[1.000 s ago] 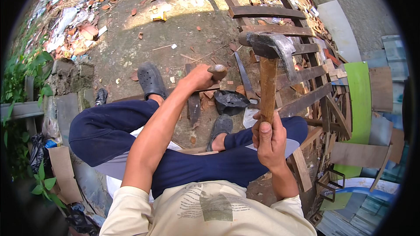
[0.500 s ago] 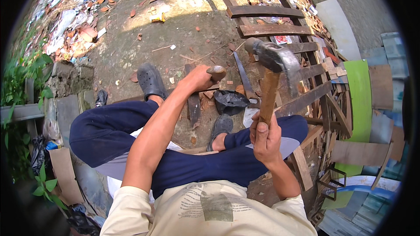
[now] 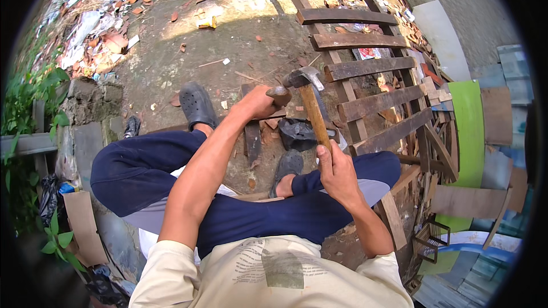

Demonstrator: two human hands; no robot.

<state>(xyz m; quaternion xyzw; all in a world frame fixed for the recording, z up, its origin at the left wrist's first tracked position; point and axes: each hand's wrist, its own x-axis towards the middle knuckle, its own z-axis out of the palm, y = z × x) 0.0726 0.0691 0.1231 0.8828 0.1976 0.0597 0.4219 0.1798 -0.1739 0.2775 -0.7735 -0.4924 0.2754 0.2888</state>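
My left hand (image 3: 256,102) is closed round a tool with a rounded wooden handle (image 3: 279,95); its working end is hidden below the fist. Gripped near its lower end by my right hand (image 3: 341,175) is a claw hammer (image 3: 314,115) with a wooden shaft. The hammer's head is right beside the butt of the wooden handle; whether they touch I cannot tell. Under my left hand lies a dark wooden strip (image 3: 252,140). A black plastic bag (image 3: 297,133) sits between my feet, and a handsaw (image 3: 321,106) shows partly behind the hammer shaft.
A slatted wooden frame (image 3: 374,69) lies ahead on the right. Beyond it lean a green board (image 3: 467,131) and stacked wood scraps. Litter and leaves (image 3: 94,37) cover the far left ground, with a broken block wall (image 3: 91,105) nearer. My shoes (image 3: 197,105) flank the work spot.
The hammer has swung down and left, from raised on the right to beside the wooden handle. My right hand moved slightly left with it; my left hand stays nearly still.
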